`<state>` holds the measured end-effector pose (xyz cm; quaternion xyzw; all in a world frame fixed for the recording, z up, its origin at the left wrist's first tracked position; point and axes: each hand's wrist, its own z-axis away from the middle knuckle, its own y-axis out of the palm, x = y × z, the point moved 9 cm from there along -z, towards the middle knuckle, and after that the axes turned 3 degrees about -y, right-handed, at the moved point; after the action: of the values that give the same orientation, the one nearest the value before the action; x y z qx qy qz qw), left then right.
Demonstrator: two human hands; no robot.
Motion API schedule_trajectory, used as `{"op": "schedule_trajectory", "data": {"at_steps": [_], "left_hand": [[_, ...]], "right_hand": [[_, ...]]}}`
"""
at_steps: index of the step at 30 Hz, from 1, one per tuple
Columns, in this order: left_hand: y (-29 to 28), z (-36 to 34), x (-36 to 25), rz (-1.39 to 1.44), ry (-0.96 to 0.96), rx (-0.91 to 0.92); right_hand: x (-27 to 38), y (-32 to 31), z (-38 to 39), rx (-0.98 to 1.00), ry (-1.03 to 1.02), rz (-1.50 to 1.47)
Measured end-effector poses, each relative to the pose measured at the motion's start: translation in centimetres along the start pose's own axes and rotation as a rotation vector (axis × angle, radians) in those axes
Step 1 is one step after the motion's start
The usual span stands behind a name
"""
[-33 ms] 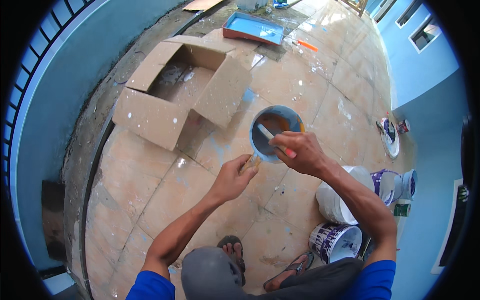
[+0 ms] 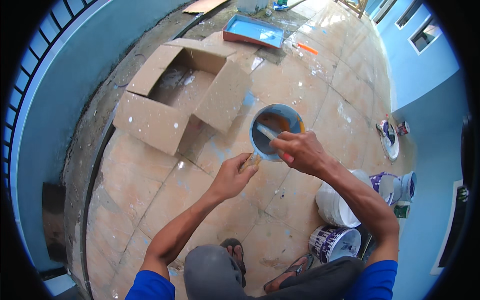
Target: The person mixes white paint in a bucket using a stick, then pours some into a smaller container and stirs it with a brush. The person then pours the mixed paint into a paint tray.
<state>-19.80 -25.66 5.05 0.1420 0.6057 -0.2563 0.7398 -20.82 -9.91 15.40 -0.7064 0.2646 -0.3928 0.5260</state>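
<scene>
My left hand [image 2: 235, 175] grips the worn wooden handle [image 2: 250, 162] of a light-blue round pot [image 2: 290, 117] at the middle of the view. The pot has dark grey contents and orange staining on its inner wall. My right hand [image 2: 300, 150] is closed on a pale, flat tool [image 2: 265, 131] with a red-tipped handle, whose far end reaches down inside the pot. Part of the tool is hidden by my fingers.
An open cardboard box [image 2: 150, 125] lies left of the pot on tiles [image 2: 295, 190]. A blue paint tray [image 2: 252, 31] and orange-handled tool [image 2: 305, 47] lie beyond. Several buckets [image 2: 335, 245] stand right. Blue walls [image 2: 45, 150] flank both sides. My sandalled feet [image 2: 232, 250] show below.
My right hand and the tool have shifted very slightly inside the pot. Both grips are as before.
</scene>
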Motion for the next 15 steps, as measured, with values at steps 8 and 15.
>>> {"op": "schedule_trajectory", "data": {"at_steps": [8,15], "left_hand": [[-4.3,-5.0,-8.1,-0.088,0.153,-0.086],[-2.1,-6.7,-9.5,0.054,0.108,-0.022]], "right_hand": [[-5.2,-7.0,-6.5,-0.035,0.136,0.094],[-6.9,-8.5,-6.4,-0.127,0.429,-0.124]]}}
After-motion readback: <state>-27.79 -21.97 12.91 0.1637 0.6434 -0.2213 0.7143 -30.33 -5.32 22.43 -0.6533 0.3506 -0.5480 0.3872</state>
